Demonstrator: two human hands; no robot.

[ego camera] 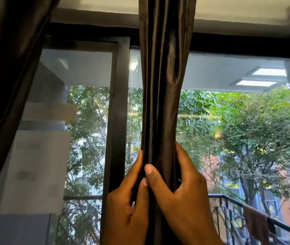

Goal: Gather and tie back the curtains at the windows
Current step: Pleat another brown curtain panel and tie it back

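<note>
Two hands clamp one bunched curtain [163,89] at centre frame, in front of the window [229,121]. Right hand [181,193]: thumb across the front of the bundle, fingers curled round its right side and behind, firm grip. Left hand [128,206]: fingers wrapped round the left edge of the folds, thumb tip meeting the right thumb on the front, also gripping. Both wrists cut off by the bottom edge. No readable text, brand or label anywhere; yellow patches on a building outside at lower right are too blurred to tell whether they carry writing. Curtain top runs out of frame, so rod and hooks are not visible; the stretch below the hands is hidden behind them. Fabric is dark brown, satin-like sheen, squeezed into tight vertical pleats, narrowest at the grip and fanning wider upward. A second dark curtain [8,68] hangs at the left edge, only partly in frame. Dark window frame [117,112] stands just left of the bundle. Through the glass: green trees [246,129], a black railing [229,207] at lower right with a brownish cloth [254,220] draped over it, soft and smeared.
</note>
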